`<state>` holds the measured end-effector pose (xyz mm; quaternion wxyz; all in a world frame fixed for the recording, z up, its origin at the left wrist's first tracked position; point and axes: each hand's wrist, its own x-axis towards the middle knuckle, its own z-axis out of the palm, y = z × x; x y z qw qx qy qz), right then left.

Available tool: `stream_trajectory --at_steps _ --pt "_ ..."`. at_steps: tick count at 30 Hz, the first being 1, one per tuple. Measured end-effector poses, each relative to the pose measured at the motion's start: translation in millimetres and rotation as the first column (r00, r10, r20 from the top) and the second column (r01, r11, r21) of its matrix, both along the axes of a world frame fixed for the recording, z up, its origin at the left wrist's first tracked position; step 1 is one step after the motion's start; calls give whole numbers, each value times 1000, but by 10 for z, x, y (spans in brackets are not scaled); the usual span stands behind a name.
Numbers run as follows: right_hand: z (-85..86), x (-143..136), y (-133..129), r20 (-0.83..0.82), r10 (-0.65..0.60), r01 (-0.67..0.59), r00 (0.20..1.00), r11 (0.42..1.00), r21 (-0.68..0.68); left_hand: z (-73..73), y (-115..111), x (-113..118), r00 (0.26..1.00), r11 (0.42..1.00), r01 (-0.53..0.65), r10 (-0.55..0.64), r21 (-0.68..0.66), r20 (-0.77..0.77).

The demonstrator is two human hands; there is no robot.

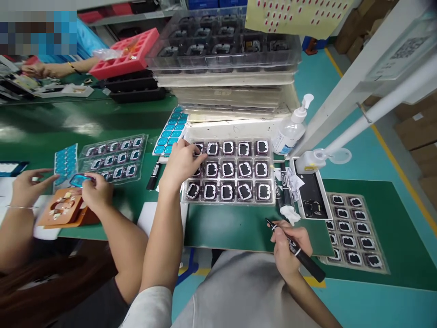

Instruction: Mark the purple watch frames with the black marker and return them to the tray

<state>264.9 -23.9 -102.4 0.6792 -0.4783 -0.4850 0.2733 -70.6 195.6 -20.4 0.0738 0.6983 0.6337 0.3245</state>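
My only view is the head camera, looking forward and steeply down from close above the green counter (239,228), with my own lap at the bottom edge.

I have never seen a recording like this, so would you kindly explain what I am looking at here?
This is one picture from a camera worn on a person's head, looking down at their own bare hands over a green worktable. Their left hand reaches into a clear tray of small black framed parts and touches one at its upper left. Their right hand holds a black marker pen. Beside the tray stand a pump bottle and stacked trays; another tray of parts lies to the right. The two hands at far left, one over an orange fixture, belong to a co-worker.
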Motion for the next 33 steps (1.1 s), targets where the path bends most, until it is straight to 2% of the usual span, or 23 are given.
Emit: stream_trajectory --at_steps 4,8,10,11,13,16,19,21,22,24,25,28,31,33 --pt "15 -6 11 8 -1 1 1000 1000 5 -26 -45 -20 990 998 56 -57 16 127" --pt "10 -9 20 -1 -1 1 1000 1000 23 119 -201 33 982 998 70 -68 -2 178" --pt "-7 -8 19 0 -9 9 1000 1000 23 193 -383 161 955 996 92 -83 -17 285" --pt "-19 -7 16 0 -13 13 1000 1000 24 216 -506 262 910 994 107 -91 -18 405" --pt "-42 -3 8 -12 -16 17 1000 1000 25 218 -802 524 755 992 123 -102 12 648" --pt "-61 0 -4 -44 -11 12 999 1000 29 115 -1298 966 525 986 158 -46 -45 850" --pt "-54 -6 -5 -74 5 -2 997 999 43 -64 -1713 1294 285 950 280 55 -138 957" --pt "-47 -14 -1 -88 11 -6 996 999 50 -190 -1893 1408 202 932 310 127 -187 971" --pt "-44 -18 2 -93 10 -5 996 999 52 -249 -1954 1440 187 928 308 156 -209 970" --pt "-41 -25 4 -95 16 -11 995 999 50 -352 -2037 1475 218 926 285 189 -247 957" --pt "-39 -28 3 -97 22 -17 995 999 49 -393 -2067 1485 265 929 259 193 -262 945" --pt "-23 -35 -3 -116 13 -9 993 999 37 -478 -2137 1526 508 947 188 135 -262 851" --pt "18 -45 4 -172 -42 43 984 999 2 -510 -2158 1598 773 951 243 -71 -191 631" --pt "52 -53 25 -214 -79 83 974 996 12 -511 -2116 1662 867 928 341 -248 -151 432"
